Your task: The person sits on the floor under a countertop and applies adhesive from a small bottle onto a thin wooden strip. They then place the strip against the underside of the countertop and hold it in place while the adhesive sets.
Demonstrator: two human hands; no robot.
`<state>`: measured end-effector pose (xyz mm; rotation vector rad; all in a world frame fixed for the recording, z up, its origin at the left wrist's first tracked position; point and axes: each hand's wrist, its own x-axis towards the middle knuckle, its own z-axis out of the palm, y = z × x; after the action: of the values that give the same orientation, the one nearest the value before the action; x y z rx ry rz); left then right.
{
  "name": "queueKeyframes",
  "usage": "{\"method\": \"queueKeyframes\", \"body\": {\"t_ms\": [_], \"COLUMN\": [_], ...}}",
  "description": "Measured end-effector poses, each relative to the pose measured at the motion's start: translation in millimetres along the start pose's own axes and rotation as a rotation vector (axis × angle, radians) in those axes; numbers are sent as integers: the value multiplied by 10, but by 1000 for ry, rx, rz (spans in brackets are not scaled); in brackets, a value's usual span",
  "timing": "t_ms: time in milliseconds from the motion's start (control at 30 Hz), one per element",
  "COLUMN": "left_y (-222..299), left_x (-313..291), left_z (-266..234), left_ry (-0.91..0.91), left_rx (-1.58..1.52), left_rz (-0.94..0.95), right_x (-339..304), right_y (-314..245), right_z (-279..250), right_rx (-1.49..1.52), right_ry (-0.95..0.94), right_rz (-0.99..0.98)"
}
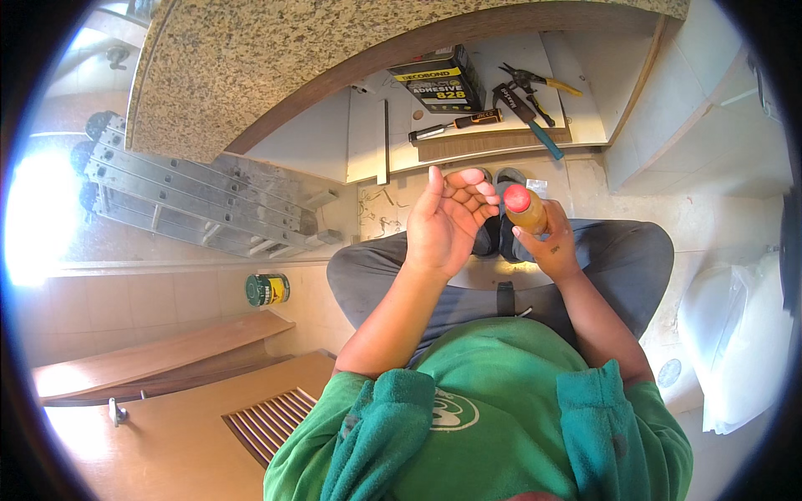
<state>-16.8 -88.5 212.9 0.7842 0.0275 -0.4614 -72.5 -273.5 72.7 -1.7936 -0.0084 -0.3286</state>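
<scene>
My right hand [550, 244] is closed around a yellow-brown, bottle-like cylinder [528, 219] with a round red top, which points up toward me. Just left of it, my left hand [451, 217] is raised with its palm up. The left fingers are loosely curled and apart, with nothing in them, and their tips come close to the red top. Beyond my hands, inside a low cabinet, lie a chisel-like tool [455, 126] with an orange and black handle, teal-handled snips [531, 122] and dark pliers [528, 81] with a yellow handle.
A black and yellow adhesive tin [440, 81] stands in the cabinet under a speckled stone countertop [251, 58]. A thin strip [383, 142] lies there too. Left are a folded metal ladder [200, 188], a green tin [267, 290] and wooden panels [175, 417]; right, white plastic sheeting [731, 342].
</scene>
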Motion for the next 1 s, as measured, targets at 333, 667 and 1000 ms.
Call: {"method": "queueKeyframes", "body": {"t_ms": [333, 667, 1000], "left_y": [-104, -202, -176], "left_x": [19, -89, -37], "left_z": [-235, -158, 60], "left_ry": [-119, -26, -91], "left_rx": [59, 675, 1266], "left_rz": [124, 281, 668], "right_x": [-21, -16, -28], "right_y": [74, 81, 50], "right_z": [7, 15, 24], "right_rx": [2, -27, -24], "right_ry": [-4, -5, 2], "right_rz": [15, 11, -41]}}
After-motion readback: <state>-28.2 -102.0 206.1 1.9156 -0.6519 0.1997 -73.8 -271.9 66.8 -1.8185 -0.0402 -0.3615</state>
